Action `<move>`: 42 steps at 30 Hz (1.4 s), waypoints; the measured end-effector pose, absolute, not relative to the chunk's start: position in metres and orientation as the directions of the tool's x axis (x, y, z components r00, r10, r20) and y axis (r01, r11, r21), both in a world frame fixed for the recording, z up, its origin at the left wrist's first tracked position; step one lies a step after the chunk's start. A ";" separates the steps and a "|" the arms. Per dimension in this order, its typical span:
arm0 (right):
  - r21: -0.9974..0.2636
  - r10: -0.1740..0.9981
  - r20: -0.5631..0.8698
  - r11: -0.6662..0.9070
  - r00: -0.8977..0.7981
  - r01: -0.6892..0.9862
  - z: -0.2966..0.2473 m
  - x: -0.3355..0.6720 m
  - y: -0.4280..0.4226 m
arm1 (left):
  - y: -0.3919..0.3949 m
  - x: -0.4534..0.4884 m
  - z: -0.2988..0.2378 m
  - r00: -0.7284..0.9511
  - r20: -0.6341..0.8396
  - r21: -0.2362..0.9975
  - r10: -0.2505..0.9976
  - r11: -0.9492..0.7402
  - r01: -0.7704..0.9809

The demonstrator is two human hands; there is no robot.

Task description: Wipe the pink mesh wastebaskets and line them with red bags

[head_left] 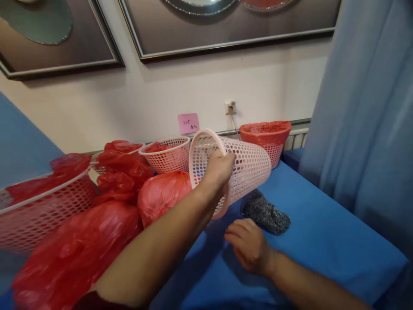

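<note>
My left hand [219,170] grips the rim of a pale pink perforated plastic wastebasket [248,165], thumb outside and fingers hidden inside. The basket is tipped on its side above the blue table, its mouth facing left. My right hand [248,245] hovers low over the table with loosely bent fingers, below the basket and apart from it; nothing shows in it. Just beyond the right hand lies a dark grey speckled bundle [266,213], whose kind I cannot make out. Left of the basket sits a tied, full red plastic bag [164,193].
Blue cloth covers the table [335,232]. A larger red bag [77,254] and a basket [41,211] stand at left. Behind are a red-lined basket [166,157] and another basket [266,135]. A pink note [189,123], socket [230,107] and curtain [358,129] border the table.
</note>
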State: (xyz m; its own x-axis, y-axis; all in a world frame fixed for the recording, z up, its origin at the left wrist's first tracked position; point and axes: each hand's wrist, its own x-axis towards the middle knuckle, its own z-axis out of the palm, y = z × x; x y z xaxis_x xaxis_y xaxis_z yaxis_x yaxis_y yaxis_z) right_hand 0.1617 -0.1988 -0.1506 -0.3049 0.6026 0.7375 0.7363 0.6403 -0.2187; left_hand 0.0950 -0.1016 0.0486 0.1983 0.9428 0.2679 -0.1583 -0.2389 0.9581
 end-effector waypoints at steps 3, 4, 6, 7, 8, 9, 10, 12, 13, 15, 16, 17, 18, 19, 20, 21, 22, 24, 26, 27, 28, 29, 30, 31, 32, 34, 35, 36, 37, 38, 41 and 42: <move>-0.245 0.659 0.740 0.450 -0.134 0.858 -0.167 0.204 -0.191 | -0.114 0.083 0.041 0.163 0.351 0.928 0.922 -0.320 -0.190; -0.274 0.712 0.701 0.309 -0.030 0.911 -0.171 0.216 -0.186 | -0.116 0.078 0.032 0.165 0.350 0.926 0.922 -0.313 -0.211; -0.303 0.818 0.563 0.076 0.114 0.950 -0.179 0.232 -0.177 | -0.113 0.068 0.004 0.176 0.322 0.932 0.930 -0.280 -0.230; -0.308 0.859 0.493 0.022 0.139 0.951 -0.182 0.237 -0.173 | -0.109 0.063 -0.013 0.197 0.306 0.938 0.931 -0.259 -0.230; -0.314 0.890 0.435 0.007 0.138 0.949 -0.186 0.240 -0.171 | -0.105 0.058 -0.030 0.218 0.293 0.942 0.931 -0.242 -0.232; -0.324 0.910 0.398 0.019 0.118 0.946 -0.189 0.241 -0.169 | -0.100 0.053 -0.048 0.241 0.281 0.947 0.929 -0.228 -0.228; -0.338 0.918 0.385 0.046 0.093 0.940 -0.193 0.242 -0.169 | -0.095 0.047 -0.064 0.258 0.273 0.952 0.927 -0.222 -0.212; -0.387 0.908 0.413 0.113 0.063 0.915 -0.198 0.244 -0.173 | -0.086 0.037 -0.093 0.295 0.260 0.964 0.920 -0.231 -0.130; -0.432 0.893 0.444 0.141 0.074 0.891 -0.200 0.245 -0.176 | -0.083 0.033 -0.104 0.317 0.259 0.966 0.912 -0.241 -0.095; -0.557 0.832 0.521 0.161 0.192 0.815 -0.198 0.251 -0.183 | -0.076 0.025 -0.124 0.334 0.267 0.962 0.904 -0.271 -0.038; -0.618 0.776 0.563 0.165 0.286 0.769 -0.195 0.254 -0.186 | -0.072 0.021 -0.132 0.336 0.270 0.959 0.902 -0.282 -0.013; -0.664 0.700 0.603 0.174 0.382 0.727 -0.189 0.257 -0.188 | -0.069 0.018 -0.139 0.334 0.271 0.957 0.903 -0.290 0.008; -0.691 0.612 0.638 0.189 0.467 0.698 -0.181 0.258 -0.189 | -0.066 0.016 -0.145 0.330 0.269 0.955 0.905 -0.295 0.028; -0.699 0.528 0.669 0.209 0.523 0.684 -0.171 0.258 -0.187 | -0.063 0.014 -0.150 0.326 0.266 0.954 0.907 -0.296 0.046; -0.690 0.464 0.698 0.232 0.546 0.686 -0.158 0.254 -0.182 | -0.061 0.012 -0.154 0.321 0.262 0.953 0.910 -0.296 0.059; -0.667 0.426 0.728 0.258 0.538 0.699 -0.145 0.248 -0.176 | -0.060 0.011 -0.155 0.318 0.259 0.953 0.912 -0.294 0.067; -0.635 0.411 0.758 0.289 0.506 0.717 -0.132 0.239 -0.168 | -0.059 0.010 -0.155 0.319 0.260 0.951 0.911 -0.298 0.076; -0.554 0.420 0.814 0.356 0.401 0.752 -0.108 0.215 -0.149 | -0.060 0.010 -0.148 0.318 0.291 0.939 0.902 -0.333 0.084; -0.459 0.446 0.857 0.432 0.258 0.777 -0.094 0.187 -0.131 | -0.063 0.010 -0.137 0.290 0.357 0.917 0.888 -0.393 0.072; -0.415 0.454 0.870 0.465 0.192 0.782 -0.091 0.175 -0.124 | -0.065 0.009 -0.131 0.275 0.393 0.903 0.878 -0.424 0.064; -0.379 0.459 0.878 0.494 0.135 0.782 -0.092 0.164 -0.118 | -0.066 0.009 -0.126 0.265 0.420 0.891 0.868 -0.450 0.063; -0.349 0.458 0.885 0.520 0.091 0.780 -0.095 0.155 -0.114 | -0.066 0.008 -0.122 0.264 0.435 0.881 0.861 -0.468 0.073; -0.322 0.447 0.893 0.541 0.059 0.777 -0.101 0.149 -0.111 | -0.066 0.007 -0.121 0.272 0.438 0.873 0.857 -0.478 0.099; -0.295 0.432 0.901 0.561 0.030 0.773 -0.108 0.146 -0.109 | -0.066 0.005 -0.121 0.283 0.430 0.866 0.857 -0.480 0.138; -0.266 0.417 0.909 0.578 0.001 0.771 -0.115 0.147 -0.106 | -0.065 0.003 -0.123 0.295 0.415 0.860 0.861 -0.476 0.181; -0.244 0.411 0.911 0.582 -0.022 0.776 -0.130 0.159 -0.100 | -0.062 -0.002 -0.130 0.300 0.387 0.855 0.872 -0.461 0.237; -0.273 0.421 0.907 0.557 0.017 0.785 -0.136 0.170 -0.095 | -0.061 -0.004 -0.134 0.301 0.378 0.857 0.875 -0.454 0.244; -0.340 0.436 0.894 0.511 0.104 0.789 -0.141 0.184 -0.088 | -0.059 -0.006 -0.138 0.303 0.371 0.861 0.878 -0.448 0.241; -0.442 0.445 0.864 0.446 0.236 0.778 -0.146 0.199 -0.080 | -0.057 -0.007 -0.141 0.305 0.365 0.865 0.880 -0.441 0.238; -0.565 0.445 0.804 0.368 0.394 0.738 -0.149 0.216 -0.071 | -0.056 -0.008 -0.143 0.305 0.358 0.867 0.882 -0.435 0.241; -0.847 0.412 0.525 0.175 0.744 0.501 -0.154 0.254 -0.050 | -0.054 -0.009 -0.147 0.319 0.351 0.854 0.880 -0.441 0.277; -0.876 0.407 0.477 0.151 0.779 0.458 -0.153 0.257 -0.048 | -0.054 -0.008 -0.148 0.327 0.355 0.844 0.876 -0.451 0.290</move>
